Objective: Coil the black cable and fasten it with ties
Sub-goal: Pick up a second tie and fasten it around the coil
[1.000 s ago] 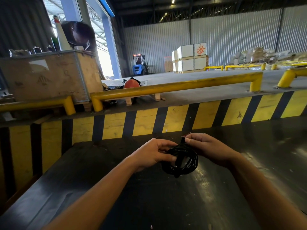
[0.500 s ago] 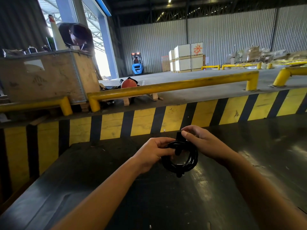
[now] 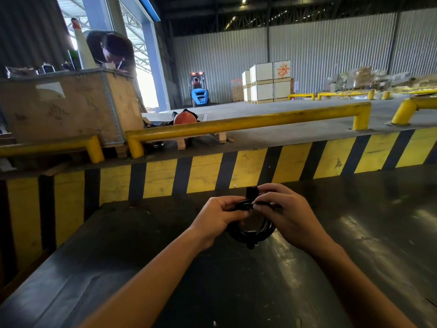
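Head view: both hands meet above the dark work surface (image 3: 354, 233), close to its far edge, which butts against the yellow-and-black striped wall (image 3: 236, 171). The left hand (image 3: 218, 220) is curled closed, its fingers wrapped round the left side of the coiled black cable (image 3: 251, 234). The right hand (image 3: 287, 218) is also closed, its fingertips pinching the top of the coil, where a short black end piece (image 3: 250, 192) sticks up above the knuckles. I cannot tell whether that piece is a plug or a tie. The lower loops hang free between the two wrists, with a small black lump at the bottom of the coil; whether it touches the surface is not clear.

Compared with half a second ago, the hands have drawn closer together and the right hand now covers more of the coil's upper right, so less of the open ring shows. The black end piece stands more clearly above the fingers than it did then. The coil remains in the same place over the surface, near the far edge.
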`<move>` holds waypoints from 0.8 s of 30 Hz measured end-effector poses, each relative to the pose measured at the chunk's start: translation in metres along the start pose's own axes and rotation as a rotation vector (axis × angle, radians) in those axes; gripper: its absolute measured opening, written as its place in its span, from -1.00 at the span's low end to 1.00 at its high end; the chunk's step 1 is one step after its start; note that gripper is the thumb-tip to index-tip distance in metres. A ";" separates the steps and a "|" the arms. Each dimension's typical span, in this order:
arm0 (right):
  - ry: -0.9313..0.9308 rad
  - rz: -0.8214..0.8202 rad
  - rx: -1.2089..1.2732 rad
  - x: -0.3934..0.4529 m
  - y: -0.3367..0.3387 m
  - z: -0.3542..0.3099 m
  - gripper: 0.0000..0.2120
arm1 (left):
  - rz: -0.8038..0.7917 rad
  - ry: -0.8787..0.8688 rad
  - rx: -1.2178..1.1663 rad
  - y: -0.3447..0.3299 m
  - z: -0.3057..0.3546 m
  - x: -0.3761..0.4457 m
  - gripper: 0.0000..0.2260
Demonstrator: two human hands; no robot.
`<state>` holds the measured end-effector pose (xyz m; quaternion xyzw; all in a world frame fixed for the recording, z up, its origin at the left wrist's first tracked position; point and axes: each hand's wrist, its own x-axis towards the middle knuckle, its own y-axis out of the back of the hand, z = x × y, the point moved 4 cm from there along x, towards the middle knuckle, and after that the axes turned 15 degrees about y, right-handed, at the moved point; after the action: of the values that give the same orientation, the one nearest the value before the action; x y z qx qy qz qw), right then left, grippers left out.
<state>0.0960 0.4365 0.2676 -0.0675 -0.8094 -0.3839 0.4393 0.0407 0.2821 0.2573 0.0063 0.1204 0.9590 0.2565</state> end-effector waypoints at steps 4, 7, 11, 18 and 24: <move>-0.152 0.107 0.280 -0.001 0.001 0.004 -0.89 | 0.041 -0.159 0.176 0.000 0.005 -0.005 -0.72; -0.179 0.093 0.384 -0.004 0.002 0.007 -0.89 | 0.029 -0.221 0.303 -0.001 0.006 -0.009 -0.69; -0.194 0.130 0.569 -0.007 0.001 0.005 -0.90 | 0.012 -0.270 0.393 -0.001 0.003 -0.012 -0.67; -0.104 0.196 0.554 -0.012 -0.004 -0.002 -0.65 | -0.103 -0.063 0.133 0.001 -0.013 -0.016 -0.70; -0.007 0.159 0.661 -0.013 -0.004 -0.009 -0.85 | -0.444 0.720 -0.415 -0.003 -0.069 -0.019 -0.51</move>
<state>0.1075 0.4308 0.2583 0.0145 -0.8838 -0.0651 0.4632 0.0538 0.2593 0.1910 -0.4041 0.0060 0.8259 0.3932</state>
